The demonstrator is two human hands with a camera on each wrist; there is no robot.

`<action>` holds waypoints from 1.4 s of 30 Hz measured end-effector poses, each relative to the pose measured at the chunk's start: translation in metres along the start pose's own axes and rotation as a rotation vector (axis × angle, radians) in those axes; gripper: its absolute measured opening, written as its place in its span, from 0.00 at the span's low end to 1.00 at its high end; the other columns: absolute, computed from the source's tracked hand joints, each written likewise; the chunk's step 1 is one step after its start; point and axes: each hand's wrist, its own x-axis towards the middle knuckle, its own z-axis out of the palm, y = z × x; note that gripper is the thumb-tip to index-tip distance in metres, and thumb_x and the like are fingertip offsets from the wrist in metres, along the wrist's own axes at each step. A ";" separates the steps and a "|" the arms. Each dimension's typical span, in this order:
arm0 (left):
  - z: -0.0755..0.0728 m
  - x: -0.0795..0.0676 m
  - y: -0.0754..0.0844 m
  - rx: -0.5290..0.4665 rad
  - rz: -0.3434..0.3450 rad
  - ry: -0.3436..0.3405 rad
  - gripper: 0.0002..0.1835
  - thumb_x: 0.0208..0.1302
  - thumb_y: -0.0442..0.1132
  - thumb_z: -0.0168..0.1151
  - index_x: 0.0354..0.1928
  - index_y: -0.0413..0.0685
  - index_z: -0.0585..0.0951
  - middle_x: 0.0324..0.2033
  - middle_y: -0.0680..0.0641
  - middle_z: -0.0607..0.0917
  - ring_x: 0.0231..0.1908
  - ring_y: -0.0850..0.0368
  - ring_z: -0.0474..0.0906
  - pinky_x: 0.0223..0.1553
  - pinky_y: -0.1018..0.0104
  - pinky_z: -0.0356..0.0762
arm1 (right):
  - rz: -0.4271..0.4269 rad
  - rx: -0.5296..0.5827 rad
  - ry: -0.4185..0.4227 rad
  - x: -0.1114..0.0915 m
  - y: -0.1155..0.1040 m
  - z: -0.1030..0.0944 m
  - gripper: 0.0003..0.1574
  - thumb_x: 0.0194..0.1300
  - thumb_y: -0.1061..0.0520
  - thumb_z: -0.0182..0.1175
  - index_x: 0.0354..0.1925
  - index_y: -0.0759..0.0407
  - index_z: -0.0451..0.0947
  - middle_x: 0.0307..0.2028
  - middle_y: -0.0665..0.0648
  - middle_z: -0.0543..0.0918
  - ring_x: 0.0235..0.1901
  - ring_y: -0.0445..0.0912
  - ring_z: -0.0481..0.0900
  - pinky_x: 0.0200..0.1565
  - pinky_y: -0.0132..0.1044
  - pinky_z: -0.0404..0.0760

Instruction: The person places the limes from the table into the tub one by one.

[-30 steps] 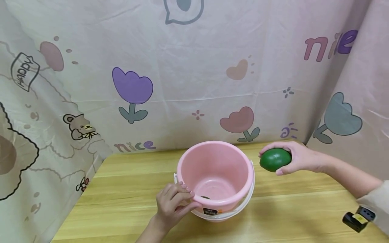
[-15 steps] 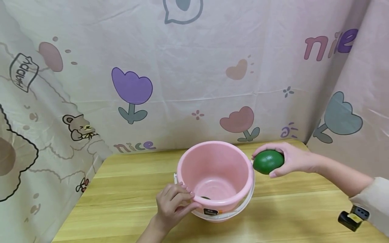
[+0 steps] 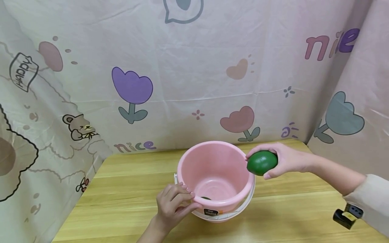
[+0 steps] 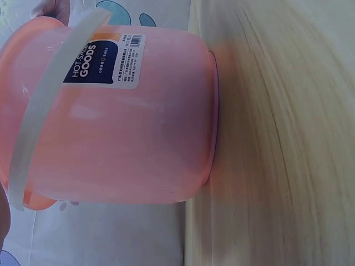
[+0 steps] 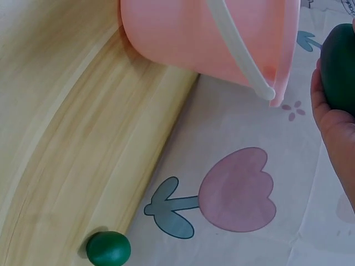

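Right hand (image 3: 287,160): fingers and thumb curled round one fruit, spread to its girth, with its end bare beyond the grasp.
Held fruit: one green avocado (image 3: 262,163), by my reading of shape and colour; glossy and ovoid. In my head view it overlaps the right edge of the pink bucket (image 3: 218,173); the right wrist view puts it above rim level, apart from the bucket.
Avocado, handling: I judge it firm and fairly light, perhaps slippery on that smooth skin, and liable to bruise if real. Best hold is round the middle, thumb opposite the fingers, as here.
Left hand (image 3: 171,202): fingers bent over the near-left rim, thumb along the outer side, holding the bucket.
Bucket: upright on the wooden bench (image 3: 133,182); a green item (image 3: 205,198) inside is mostly hidden by the near wall, so I cannot identify it.
Bucket, handling: thin plastic, I judge, light and somewhat flexible; the rim is the sound place to steady it.
Handle: white bail (image 4: 40,113), lowered over the near side, below the rim.
Label: printed sticker (image 4: 105,62), reading "HOT-SALE GOODS".
Spare fruit: second green fruit (image 5: 108,249) on the bench, well apart from the bucket.
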 end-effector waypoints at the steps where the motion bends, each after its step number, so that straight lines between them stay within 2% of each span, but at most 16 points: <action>1: 0.000 0.000 0.000 0.001 0.000 0.001 0.19 0.48 0.50 0.68 0.16 0.41 0.79 0.16 0.50 0.77 0.21 0.58 0.72 0.27 0.72 0.79 | -0.002 0.000 -0.003 0.001 0.000 0.000 0.34 0.47 0.61 0.68 0.54 0.52 0.70 0.45 0.52 0.79 0.38 0.47 0.79 0.36 0.38 0.82; 13: -0.001 0.001 -0.001 0.007 0.008 0.001 0.19 0.48 0.50 0.68 0.16 0.41 0.79 0.16 0.50 0.77 0.21 0.58 0.72 0.27 0.72 0.79 | 0.001 0.049 -0.017 0.010 -0.001 0.003 0.34 0.47 0.62 0.68 0.53 0.54 0.70 0.46 0.53 0.79 0.39 0.48 0.79 0.38 0.39 0.83; 24: -0.001 0.001 -0.001 0.017 0.012 0.001 0.19 0.48 0.51 0.68 0.17 0.42 0.79 0.16 0.50 0.77 0.21 0.59 0.72 0.27 0.72 0.78 | 0.028 0.007 -0.005 0.019 -0.003 0.006 0.35 0.46 0.60 0.69 0.54 0.51 0.70 0.46 0.53 0.78 0.39 0.47 0.79 0.39 0.38 0.82; 31: -0.001 0.001 0.000 0.024 0.011 0.001 0.19 0.48 0.51 0.68 0.16 0.42 0.79 0.16 0.50 0.77 0.21 0.59 0.72 0.27 0.72 0.79 | 0.053 0.019 0.003 0.025 -0.005 0.011 0.35 0.46 0.59 0.69 0.54 0.53 0.70 0.46 0.54 0.78 0.39 0.48 0.80 0.40 0.38 0.83; 42: -0.001 0.001 0.000 0.015 0.012 0.001 0.19 0.48 0.51 0.67 0.17 0.42 0.79 0.16 0.50 0.77 0.21 0.59 0.72 0.27 0.72 0.79 | 0.023 0.031 0.007 0.035 -0.007 0.017 0.34 0.46 0.60 0.69 0.53 0.52 0.71 0.47 0.57 0.78 0.39 0.48 0.79 0.40 0.39 0.83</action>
